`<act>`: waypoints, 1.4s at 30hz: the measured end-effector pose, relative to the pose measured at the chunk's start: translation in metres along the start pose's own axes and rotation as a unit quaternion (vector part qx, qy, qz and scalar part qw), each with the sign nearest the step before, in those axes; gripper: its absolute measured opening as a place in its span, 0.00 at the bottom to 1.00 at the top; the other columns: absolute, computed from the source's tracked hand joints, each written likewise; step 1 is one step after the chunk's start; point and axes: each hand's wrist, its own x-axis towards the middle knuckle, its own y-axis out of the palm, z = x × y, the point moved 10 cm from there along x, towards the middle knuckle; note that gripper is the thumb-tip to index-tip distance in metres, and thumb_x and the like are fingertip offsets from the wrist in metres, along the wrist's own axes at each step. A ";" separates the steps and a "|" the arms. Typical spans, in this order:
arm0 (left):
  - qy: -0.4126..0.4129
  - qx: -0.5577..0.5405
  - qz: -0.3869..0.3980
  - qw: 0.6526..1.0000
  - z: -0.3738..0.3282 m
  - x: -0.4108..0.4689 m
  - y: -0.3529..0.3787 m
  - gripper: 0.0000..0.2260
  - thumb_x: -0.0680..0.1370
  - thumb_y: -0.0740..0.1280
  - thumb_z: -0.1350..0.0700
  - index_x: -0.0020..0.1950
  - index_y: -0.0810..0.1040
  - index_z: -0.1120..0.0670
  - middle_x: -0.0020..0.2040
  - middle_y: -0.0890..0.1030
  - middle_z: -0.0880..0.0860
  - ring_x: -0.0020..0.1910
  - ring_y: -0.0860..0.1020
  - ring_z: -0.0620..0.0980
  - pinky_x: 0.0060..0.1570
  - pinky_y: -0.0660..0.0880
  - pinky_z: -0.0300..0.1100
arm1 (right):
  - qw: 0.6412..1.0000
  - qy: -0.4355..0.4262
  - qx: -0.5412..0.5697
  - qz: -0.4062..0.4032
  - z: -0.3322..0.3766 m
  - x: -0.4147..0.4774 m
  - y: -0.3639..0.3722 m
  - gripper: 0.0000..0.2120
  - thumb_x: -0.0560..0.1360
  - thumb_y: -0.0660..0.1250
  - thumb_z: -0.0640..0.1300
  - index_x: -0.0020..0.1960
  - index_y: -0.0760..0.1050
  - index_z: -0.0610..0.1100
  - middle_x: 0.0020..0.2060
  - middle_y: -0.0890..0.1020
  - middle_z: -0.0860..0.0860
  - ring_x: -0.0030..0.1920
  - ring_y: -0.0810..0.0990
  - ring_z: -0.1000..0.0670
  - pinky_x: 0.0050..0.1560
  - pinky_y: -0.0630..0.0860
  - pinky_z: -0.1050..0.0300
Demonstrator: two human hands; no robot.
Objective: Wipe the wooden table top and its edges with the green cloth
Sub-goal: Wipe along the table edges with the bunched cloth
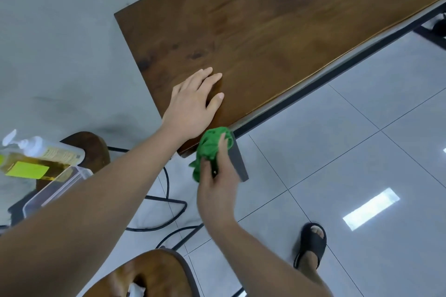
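The left forearm [84, 212] crosses the lower left, closest to the camera, with the seat of a wooden stool [149, 275] just below it at the bottom edge. At the far left a pump bottle [36, 159] of yellow liquid lies tilted over a clear plastic box [55, 190]; both sit on a second stool [89, 149] beside the table, probably kept within reach as cleaning supplies. A black cable [166, 183] loops over the floor tiles beneath. The left hand [193, 108] lies flat on the table top [277, 31] near its close corner, fingers straight and relaxed, holding nothing; it looks placed there to brace the body and steady the table. Just to its right, the green cloth [210, 149] is bunched into a wad and pressed against the corner edge of the table, where the top meets the grey table leg [239, 164]. The right hand [217, 188] grips it from below, fingers curled around the wad, which suits rubbing a narrow edge better than a spread cloth would. The broad top stretches away up and to the right, with its long edge and the black rail [337, 74] under it probably next to be wiped. A foot in a black slipper [311, 243] stands on the tiles at the lower right.
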 end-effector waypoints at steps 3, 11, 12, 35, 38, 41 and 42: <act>0.001 0.000 -0.001 1.000 0.000 -0.001 0.000 0.25 0.90 0.54 0.39 0.86 0.65 0.43 0.88 0.62 0.47 0.87 0.58 0.49 0.84 0.56 0.58 | 0.998 0.013 -0.023 0.057 -0.014 -0.038 0.039 0.33 0.90 0.60 0.40 0.89 0.56 0.62 0.66 0.85 0.54 0.52 0.85 0.54 0.52 0.83 0.58; 0.013 0.000 0.004 1.000 0.001 -0.001 0.002 0.26 0.90 0.52 0.39 0.88 0.63 0.44 0.89 0.60 0.47 0.88 0.54 0.49 0.85 0.52 0.55 | 0.994 0.039 -0.009 0.104 -0.021 -0.044 0.043 0.34 0.90 0.59 0.39 0.89 0.55 0.65 0.71 0.82 0.60 0.66 0.84 0.50 0.67 0.82 0.49; 0.014 -0.002 0.004 1.000 0.002 -0.001 0.002 0.26 0.90 0.53 0.39 0.88 0.63 0.44 0.89 0.60 0.47 0.88 0.54 0.48 0.85 0.52 0.54 | 0.996 0.050 -0.004 0.071 -0.023 -0.030 0.030 0.33 0.90 0.59 0.38 0.89 0.57 0.62 0.63 0.85 0.64 0.60 0.86 0.51 0.61 0.85 0.49; -0.022 -0.063 -0.049 0.997 -0.008 -0.012 -0.028 0.23 0.89 0.62 0.43 0.85 0.66 0.40 0.84 0.70 0.46 0.85 0.64 0.48 0.82 0.58 0.51 | 0.995 -0.022 -0.094 -0.039 0.097 0.103 -0.169 0.21 0.87 0.63 0.35 0.74 0.81 0.52 0.52 0.87 0.63 0.52 0.86 0.62 0.46 0.81 0.67; -0.094 -0.188 -0.048 0.976 -0.021 -0.025 -0.048 0.17 0.89 0.63 0.43 0.78 0.75 0.40 0.76 0.79 0.42 0.75 0.74 0.41 0.75 0.67 0.39 | 0.999 -0.003 -0.040 0.034 0.119 0.105 -0.157 0.21 0.86 0.65 0.34 0.72 0.83 0.52 0.56 0.89 0.56 0.57 0.87 0.53 0.53 0.87 0.51; -0.163 -0.397 -0.018 0.903 -0.044 -0.042 -0.052 0.15 0.88 0.63 0.42 0.75 0.76 0.35 0.66 0.84 0.35 0.66 0.79 0.33 0.69 0.73 0.38 | 0.993 0.011 -0.014 0.121 0.146 0.113 -0.140 0.19 0.87 0.66 0.35 0.70 0.84 0.53 0.56 0.89 0.54 0.59 0.87 0.49 0.55 0.87 0.49; -0.182 -0.472 -0.011 0.863 -0.053 -0.046 -0.051 0.15 0.88 0.63 0.40 0.76 0.75 0.33 0.66 0.84 0.37 0.67 0.80 0.35 0.72 0.73 0.42 | 0.987 0.005 -0.017 0.158 0.158 0.114 -0.131 0.18 0.87 0.67 0.35 0.69 0.84 0.52 0.56 0.88 0.54 0.59 0.87 0.49 0.56 0.86 0.51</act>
